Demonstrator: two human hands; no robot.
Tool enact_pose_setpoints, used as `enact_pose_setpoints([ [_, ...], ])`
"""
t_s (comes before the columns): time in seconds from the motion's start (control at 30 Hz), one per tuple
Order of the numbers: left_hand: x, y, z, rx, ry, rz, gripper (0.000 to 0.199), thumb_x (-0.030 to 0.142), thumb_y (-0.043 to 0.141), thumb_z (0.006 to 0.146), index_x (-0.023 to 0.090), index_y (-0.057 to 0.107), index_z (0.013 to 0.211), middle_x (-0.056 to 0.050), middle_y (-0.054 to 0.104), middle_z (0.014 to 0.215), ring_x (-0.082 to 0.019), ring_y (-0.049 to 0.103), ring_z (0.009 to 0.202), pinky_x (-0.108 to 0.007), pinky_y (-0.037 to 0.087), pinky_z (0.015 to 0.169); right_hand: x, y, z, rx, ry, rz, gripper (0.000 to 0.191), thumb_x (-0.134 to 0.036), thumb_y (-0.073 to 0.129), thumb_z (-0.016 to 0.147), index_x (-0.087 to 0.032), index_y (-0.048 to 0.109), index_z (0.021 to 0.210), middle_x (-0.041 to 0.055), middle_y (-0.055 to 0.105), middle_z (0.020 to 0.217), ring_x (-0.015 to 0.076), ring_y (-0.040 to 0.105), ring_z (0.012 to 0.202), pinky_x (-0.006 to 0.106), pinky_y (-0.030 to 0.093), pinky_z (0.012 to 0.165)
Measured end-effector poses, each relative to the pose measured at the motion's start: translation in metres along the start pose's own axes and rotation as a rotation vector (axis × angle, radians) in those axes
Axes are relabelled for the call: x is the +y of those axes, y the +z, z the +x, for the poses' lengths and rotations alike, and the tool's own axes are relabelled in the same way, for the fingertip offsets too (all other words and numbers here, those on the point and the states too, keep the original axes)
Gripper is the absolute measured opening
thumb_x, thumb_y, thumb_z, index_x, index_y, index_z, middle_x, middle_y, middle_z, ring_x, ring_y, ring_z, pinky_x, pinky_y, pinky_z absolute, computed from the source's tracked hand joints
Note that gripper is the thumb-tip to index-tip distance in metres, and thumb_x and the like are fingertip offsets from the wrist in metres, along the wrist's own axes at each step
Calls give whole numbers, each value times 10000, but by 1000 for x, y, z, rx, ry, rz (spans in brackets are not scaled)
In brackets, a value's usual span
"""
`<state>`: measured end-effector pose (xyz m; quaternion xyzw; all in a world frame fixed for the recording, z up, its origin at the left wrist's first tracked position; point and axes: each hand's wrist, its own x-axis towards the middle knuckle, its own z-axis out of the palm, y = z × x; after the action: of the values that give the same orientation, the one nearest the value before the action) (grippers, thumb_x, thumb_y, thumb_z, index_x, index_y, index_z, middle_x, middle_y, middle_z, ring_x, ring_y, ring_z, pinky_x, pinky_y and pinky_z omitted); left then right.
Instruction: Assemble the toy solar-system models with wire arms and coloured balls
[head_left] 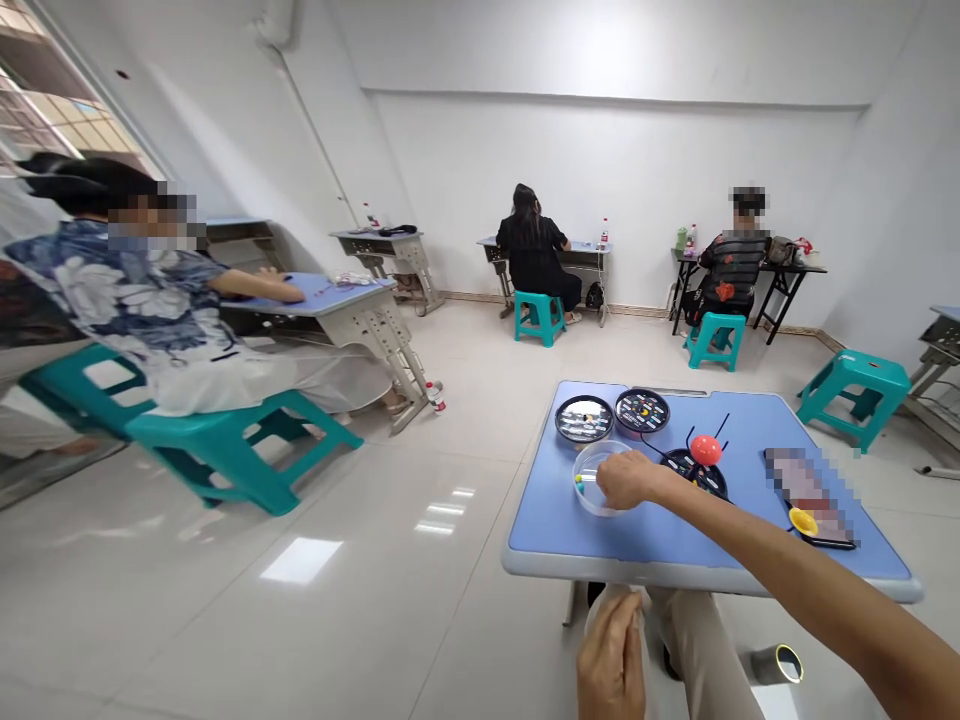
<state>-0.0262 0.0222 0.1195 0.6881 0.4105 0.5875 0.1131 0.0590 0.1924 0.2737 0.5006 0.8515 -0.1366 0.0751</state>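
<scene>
Partly curled, the right hand over the dish and left hand hide whether they grip anything.

We see white walls, glossy floor tiles reflecting light, teal stools and, far left, perhaps a barred window.

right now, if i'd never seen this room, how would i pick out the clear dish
Start at the blue-topped desk nearest the camera. On its left part, just nearer than two round containers with black rims, the right hand is over a round clear dish. Unlike those dark-rimmed neighbours, its wall is see-through, and small yellow and teal beads lie inside, at left.
</scene>
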Motion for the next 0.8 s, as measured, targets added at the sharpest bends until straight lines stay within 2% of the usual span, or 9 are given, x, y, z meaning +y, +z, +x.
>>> enact_pose_setpoints([
  [0.1, 7, 0, 10, 45, -47, -15, 312, 58, 516, 884, 208, 637, 1129, -57, 742, 944, -160, 718, 849, -241, 599, 755, 7, -9, -14, 69, -36, 132, 234, -81, 562, 779, -141, 762, 885, 86, 743, 835, 223, 662, 776, 290, 460, 656],
  [0.17, 15, -1, 22, 79, -117, -20, 265, 94, 531, 892, 210, 647, 1101, -46, 742, 906, -151, 716, 789, -231, 597, 710, 13, -10, -32, 107, -89, 369, 294, -163, 482, 876, -186, 741, 1012, 45, 735, 858, 169, 637, 735, 256, 452, 627],
  [0.27, 30, -3, 42, 178, -220, -5, 230, 160, 550, 903, 198, 644, 1109, -52, 734, 885, -150, 702, 736, -236, 592, 654, 18, -3, -67, 145, -170, 1201, 241, -337, 562, 893, -176, 734, 946, 45, 700, 804, 122, 551, 627, 244, 416, 570],
  [0.37, 47, -6, 61, 236, -235, -7, 294, 188, 576, 895, 196, 605, 1188, -61, 704, 905, -155, 681, 769, -258, 588, 669, 15, 12, -102, 122, -90, 1651, 253, -406, 700, 813, -163, 727, 880, 39, 680, 736, 95, 504, 581, 231, 389, 553],
  [0.43, 58, -7, 71, 232, -170, -18, 345, 173, 599, 879, 202, 581, 1223, -64, 681, 940, -155, 666, 799, -269, 584, 694, 11, 23, -119, 126, -38, 1790, 285, -416, 755, 770, -148, 723, 861, 47, 677, 729, 92, 511, 587, 222, 380, 546],
  [0.57, 72, -2, 78, 174, -71, -12, 370, 148, 616, 865, 210, 583, 1228, -65, 657, 982, -149, 646, 805, -271, 573, 708, 7, 43, -139, 136, 29, 1916, 323, -426, 804, 721, -134, 703, 813, 27, 638, 686, 76, 498, 562, 200, 360, 522],
  [0.8, 73, 7, 69, 83, -44, -20, 322, 98, 591, 869, 213, 618, 1169, -52, 634, 993, -144, 642, 888, -251, 564, 758, 9, 57, -155, 167, 42, 1993, 317, -408, 800, 733, -149, 621, 717, 15, 619, 700, 72, 475, 570, 196, 370, 547],
])
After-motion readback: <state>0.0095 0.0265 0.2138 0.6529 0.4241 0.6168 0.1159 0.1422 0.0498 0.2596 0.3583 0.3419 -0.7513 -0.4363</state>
